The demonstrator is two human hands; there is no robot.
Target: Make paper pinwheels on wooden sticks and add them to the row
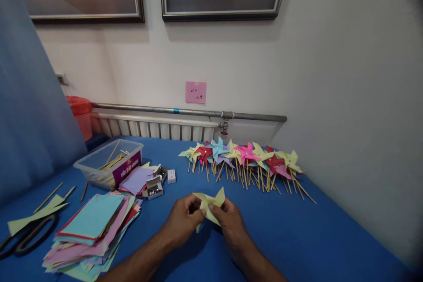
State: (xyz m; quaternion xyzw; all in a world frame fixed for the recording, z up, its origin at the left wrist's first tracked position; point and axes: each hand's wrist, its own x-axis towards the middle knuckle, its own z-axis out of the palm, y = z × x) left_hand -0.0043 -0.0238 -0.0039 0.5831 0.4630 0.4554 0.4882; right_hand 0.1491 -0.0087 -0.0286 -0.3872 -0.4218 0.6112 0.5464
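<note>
Both of my hands hold a pale yellow paper pinwheel (pixel 210 204) a little above the blue table (pixel 297 233), near its front middle. My left hand (pixel 183 220) pinches its left side with the fingers closed. My right hand (pixel 231 221) grips its right side, fingers curled around the folded points. The paper's tips stick up between the two hands.
A row of finished coloured pinwheels on sticks (pixel 244 161) lies at the back. A stack of coloured paper squares (pixel 94 229) sits front left, with scissors (pixel 28 238), a clear tub of wooden sticks (pixel 109 163) and small boxes of pins (pixel 154 187). A white wall stands at the right.
</note>
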